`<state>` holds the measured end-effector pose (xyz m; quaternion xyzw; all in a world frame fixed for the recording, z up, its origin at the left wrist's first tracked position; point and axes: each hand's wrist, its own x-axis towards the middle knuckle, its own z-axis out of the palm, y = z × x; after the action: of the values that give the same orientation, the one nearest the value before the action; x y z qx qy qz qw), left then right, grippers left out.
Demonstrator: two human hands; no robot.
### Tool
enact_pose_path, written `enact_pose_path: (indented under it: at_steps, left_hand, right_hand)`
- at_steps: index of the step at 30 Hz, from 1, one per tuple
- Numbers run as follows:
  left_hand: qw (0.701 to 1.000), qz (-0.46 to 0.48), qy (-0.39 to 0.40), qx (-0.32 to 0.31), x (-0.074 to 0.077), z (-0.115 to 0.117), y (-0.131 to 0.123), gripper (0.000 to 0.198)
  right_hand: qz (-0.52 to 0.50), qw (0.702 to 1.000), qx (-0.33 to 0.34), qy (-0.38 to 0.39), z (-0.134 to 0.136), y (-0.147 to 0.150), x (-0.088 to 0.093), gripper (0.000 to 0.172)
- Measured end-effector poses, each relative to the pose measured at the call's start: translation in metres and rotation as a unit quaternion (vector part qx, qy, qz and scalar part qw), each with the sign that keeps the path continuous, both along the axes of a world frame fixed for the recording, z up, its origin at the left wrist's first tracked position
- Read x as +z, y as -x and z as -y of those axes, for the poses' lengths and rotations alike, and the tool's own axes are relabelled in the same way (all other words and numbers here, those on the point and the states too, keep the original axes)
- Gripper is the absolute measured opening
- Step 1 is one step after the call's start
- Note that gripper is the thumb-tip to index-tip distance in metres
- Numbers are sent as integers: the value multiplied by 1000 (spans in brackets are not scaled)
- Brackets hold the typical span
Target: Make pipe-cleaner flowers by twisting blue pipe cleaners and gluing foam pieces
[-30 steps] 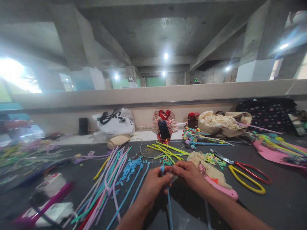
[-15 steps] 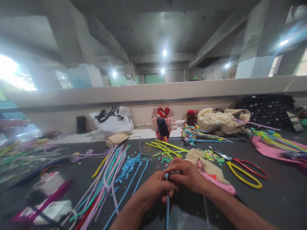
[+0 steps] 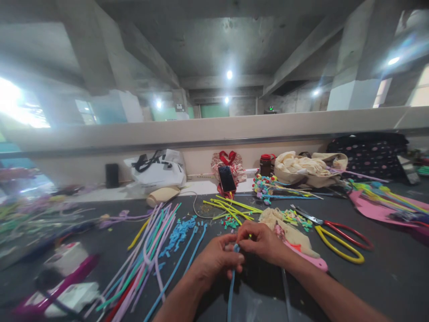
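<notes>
My left hand (image 3: 219, 259) is closed around the upper part of a light blue pipe cleaner (image 3: 231, 293), whose long end hangs down toward the front edge of the view. At its top a small blue bent tip shows between my fingers. The thumb and fingers of my right hand (image 3: 259, 240) pinch at that tip, close against the left fingertips. To the left lie a heap of short cut blue pieces (image 3: 181, 232) and two longer blue stems (image 3: 195, 248). Beyond my right hand is a beige cloth (image 3: 268, 216) with a pink-handled tool (image 3: 313, 259).
Scissors (image 3: 335, 228) with one red and one yellow handle lie at the right. Colored stems (image 3: 157, 241) are bundled at the left, yellow-green ones (image 3: 231, 208) ahead. A phone (image 3: 227, 179) leans at the back near a white bag (image 3: 159, 167) and a bottle (image 3: 266, 165).
The right hand's fingers have drawn together at the pipe cleaner's top and shifted slightly. The tip now looks bent into a small rounded end. The lower end has swung a little left.
</notes>
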<state>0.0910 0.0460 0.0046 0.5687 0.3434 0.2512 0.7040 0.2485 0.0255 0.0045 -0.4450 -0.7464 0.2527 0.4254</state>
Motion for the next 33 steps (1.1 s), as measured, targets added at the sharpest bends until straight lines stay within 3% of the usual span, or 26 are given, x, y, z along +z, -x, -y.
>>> enact_pose_path:
  at_steps: [3, 10, 17, 20, 25, 33]
  left_hand:
    - [1000, -12, 3, 10, -1, -1, 0, 61]
    - [1000, 1, -8, -13, 2, 0, 1, 62]
    - [998, -14, -31, -53, 3, 1, -3, 63]
    - [999, -36, -20, -25, 2, 1, -2, 60]
    - [998, -47, -6, 38, 1, 1, 1, 30]
    - [996, -54, -25, 67, -3, -4, 0, 31]
  right_hand:
    - [-12, 999, -3, 32, 1, 0, 2, 7]
    - [-115, 975, 39, 188, -1, -3, 0, 20]
    - [-116, 978, 75, 155, -1, 6, -7, 13]
    - [-115, 980, 38, 160, -1, 6, -4, 8]
    - [-168, 968, -18, 183, -1, 1, 5, 12]
    - [-206, 953, 2, 221, -3, -1, 1, 19]
